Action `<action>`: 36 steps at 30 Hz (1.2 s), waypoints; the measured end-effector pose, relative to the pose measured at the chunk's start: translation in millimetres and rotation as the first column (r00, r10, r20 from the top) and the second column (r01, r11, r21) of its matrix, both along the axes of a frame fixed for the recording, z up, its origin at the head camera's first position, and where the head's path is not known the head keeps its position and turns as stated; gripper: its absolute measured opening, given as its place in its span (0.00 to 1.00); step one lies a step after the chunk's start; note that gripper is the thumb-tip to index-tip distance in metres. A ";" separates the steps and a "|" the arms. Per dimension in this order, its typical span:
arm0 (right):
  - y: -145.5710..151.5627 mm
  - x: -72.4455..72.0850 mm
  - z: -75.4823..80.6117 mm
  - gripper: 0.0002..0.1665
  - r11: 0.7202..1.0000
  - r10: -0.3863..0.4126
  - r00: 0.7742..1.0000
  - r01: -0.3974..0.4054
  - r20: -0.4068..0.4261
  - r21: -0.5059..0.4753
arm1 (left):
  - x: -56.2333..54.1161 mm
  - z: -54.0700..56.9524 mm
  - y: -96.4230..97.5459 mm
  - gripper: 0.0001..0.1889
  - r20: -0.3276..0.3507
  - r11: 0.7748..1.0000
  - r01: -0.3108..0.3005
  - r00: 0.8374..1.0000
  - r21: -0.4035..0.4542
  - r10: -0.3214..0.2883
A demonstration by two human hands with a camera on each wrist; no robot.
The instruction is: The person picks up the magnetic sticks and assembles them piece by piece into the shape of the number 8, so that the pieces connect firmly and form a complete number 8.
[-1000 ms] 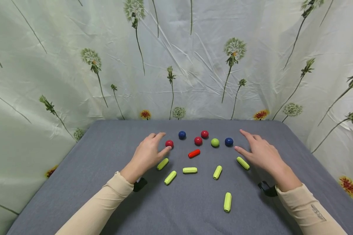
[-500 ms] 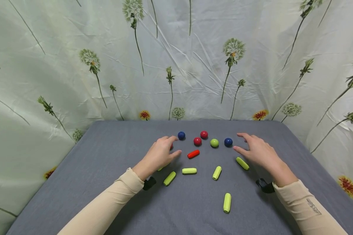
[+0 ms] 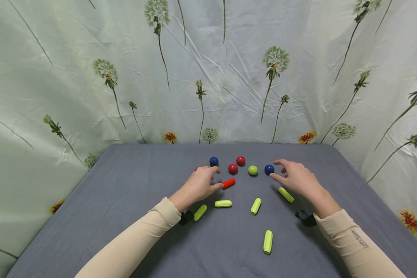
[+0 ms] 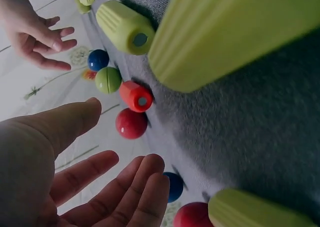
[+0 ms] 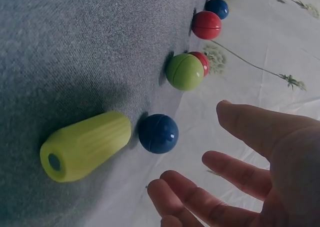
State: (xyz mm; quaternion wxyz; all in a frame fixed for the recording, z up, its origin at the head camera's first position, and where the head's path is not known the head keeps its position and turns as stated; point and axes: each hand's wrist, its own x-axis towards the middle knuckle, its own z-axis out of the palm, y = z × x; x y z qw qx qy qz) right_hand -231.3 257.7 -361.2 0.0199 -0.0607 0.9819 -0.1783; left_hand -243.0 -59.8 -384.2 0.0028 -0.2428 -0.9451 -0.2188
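Note:
My left hand (image 3: 199, 184) hovers over the grey cloth with thumb and fingers spread apart, holding nothing. Just right of its thumb lies a red ribbed cylinder (image 3: 228, 183); a blue ball (image 3: 213, 161) sits beyond its fingers. A red ball (image 4: 192, 216) and a yellow-green cylinder (image 4: 255, 209) show below that hand in the left wrist view, mostly hidden from the head view. On the right, my right hand (image 3: 295, 178) is held loosely with nothing in it, its fingertips close beside another blue ball (image 3: 269, 169). Nearer me lies a yellow-green cylinder (image 5: 85, 147).
Two red balls (image 3: 233, 168) and a green ball (image 3: 253, 170) stand between the hands. Several yellow-green cylinders (image 3: 255, 206) lie scattered nearer the front, one (image 3: 268, 242) closest to me. A flowered curtain (image 3: 229, 77) hangs behind the grey table (image 3: 132, 166).
My left hand has moved right, over the red ball and a yellow-green cylinder and toward the red cylinder. The right hand has shifted slightly left, closer to the blue ball. The objects stay put.

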 end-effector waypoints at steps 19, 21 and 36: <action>2.7 -19.4 -6.0 0.32 0.999 0.003 0.999 -0.001 0.042 -0.033 | -9.8 -3.0 17.1 0.20 0.103 0.999 -0.004 0.995 -0.032 0.007; 5.1 -21.9 -7.5 0.32 1.000 0.005 0.999 -0.004 0.042 -0.028 | -11.3 -2.4 17.4 0.20 0.120 1.000 -0.001 0.993 -0.030 0.004; 11.6 -31.7 -15.8 0.31 0.997 0.063 0.997 -0.060 0.048 -0.057 | -22.3 3.0 19.5 0.18 0.244 0.998 0.017 0.970 -0.068 0.000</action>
